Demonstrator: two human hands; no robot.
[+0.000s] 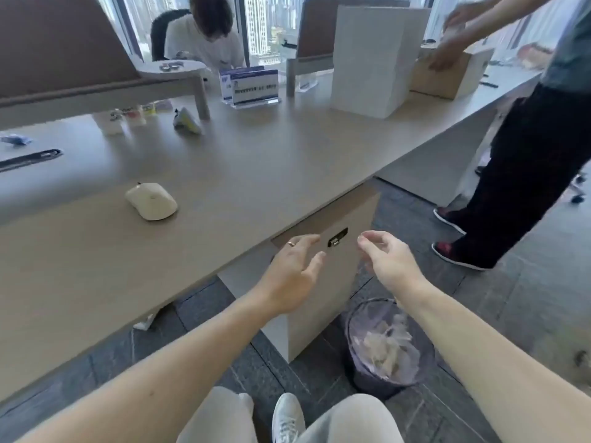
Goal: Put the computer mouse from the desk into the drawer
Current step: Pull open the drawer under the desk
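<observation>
A white computer mouse (152, 200) lies on the beige desk (256, 161), left of centre. Under the desk's front edge stands a drawer cabinet (348, 219), its drawer closed, with a small dark lock (337, 237) on its front. My left hand (292, 273) hovers open just left of the lock, a ring on one finger. My right hand (388, 262) hovers open just right of the lock. Both hands hold nothing and are well to the right of the mouse.
A bin (388, 345) with crumpled paper stands on the floor beside the cabinet. A white box (374, 59), a cardboard box (447, 73) and a sign holder (252, 86) sit further back. One person stands at right (527, 171); another sits across the desk (208, 36).
</observation>
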